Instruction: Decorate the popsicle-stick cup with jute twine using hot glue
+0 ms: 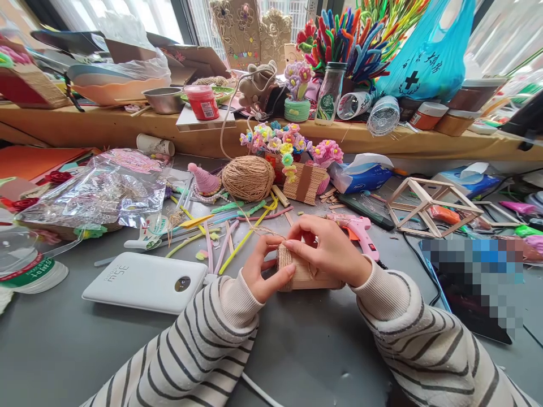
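Note:
A small box of wooden craft sticks (pixel 309 278) rests on the grey table, with twine (pixel 284 265) wound around its left end. My left hand (pixel 265 268) grips that wound end, thumb in front and fingers behind. Over the top, my right hand (pixel 324 249) pinches at the twine near the box's upper edge; its fingertips are close together. A loose strand runs from there back towards a large ball of twine (pixel 248 178). Just behind my right hand lies a pink glue gun (pixel 358 232).
A white power bank (pixel 146 282) lies left of my hands. To the right are a stick frame (pixel 432 206) and a dark tablet-like device (pixel 466 299). Pipe cleaners (pixel 250 234) are scattered behind the hands. A crowded shelf (pixel 195 138) runs along the back.

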`<state>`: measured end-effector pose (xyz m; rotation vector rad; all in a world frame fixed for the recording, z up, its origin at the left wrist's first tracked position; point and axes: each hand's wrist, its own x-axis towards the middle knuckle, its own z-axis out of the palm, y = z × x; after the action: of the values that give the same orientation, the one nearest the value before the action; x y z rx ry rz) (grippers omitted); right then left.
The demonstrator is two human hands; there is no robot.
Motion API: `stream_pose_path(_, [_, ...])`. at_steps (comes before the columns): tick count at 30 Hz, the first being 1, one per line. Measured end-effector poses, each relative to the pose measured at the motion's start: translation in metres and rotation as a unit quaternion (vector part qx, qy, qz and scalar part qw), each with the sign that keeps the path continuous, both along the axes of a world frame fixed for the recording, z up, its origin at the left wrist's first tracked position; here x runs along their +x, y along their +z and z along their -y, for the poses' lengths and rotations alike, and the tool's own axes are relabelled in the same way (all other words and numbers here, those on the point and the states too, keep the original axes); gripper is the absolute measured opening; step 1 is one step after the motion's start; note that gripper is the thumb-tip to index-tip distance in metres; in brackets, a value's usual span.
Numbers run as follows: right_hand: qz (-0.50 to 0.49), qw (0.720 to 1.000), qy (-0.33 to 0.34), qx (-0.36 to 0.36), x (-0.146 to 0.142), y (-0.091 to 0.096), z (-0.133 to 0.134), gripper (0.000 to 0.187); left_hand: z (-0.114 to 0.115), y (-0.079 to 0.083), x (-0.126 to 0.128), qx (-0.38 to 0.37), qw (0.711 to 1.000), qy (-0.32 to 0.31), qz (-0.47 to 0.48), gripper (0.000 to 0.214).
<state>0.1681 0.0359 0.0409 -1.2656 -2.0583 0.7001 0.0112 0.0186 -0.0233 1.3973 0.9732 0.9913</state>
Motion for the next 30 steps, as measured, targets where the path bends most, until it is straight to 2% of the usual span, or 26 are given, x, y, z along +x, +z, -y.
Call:
stream_pose_path(6, [-0.004, 1.0, 0.001, -0.002, -0.0001, 0.0009, 0.0002, 0.007, 0.001, 0.0044, 0.0011, 0.003, 1.0, 0.008, -0.013, 0.037])
stream_pose_path(17, [-0.012, 1.0, -0.007, -0.009, -0.0006, -0.0016, 0.0005, 0.007, 0.0009, 0.0, 0.0022, 0.006, 1.0, 0.023, -0.005, 0.034])
stream_pose_path(30, [-0.016, 1.0, -0.006, -0.023, -0.002, -0.0007, -0.0004, 0.007, 0.0021, 0.0054, 0.0101, -0.013, 0.997, 0.07, 0.001, 0.03])
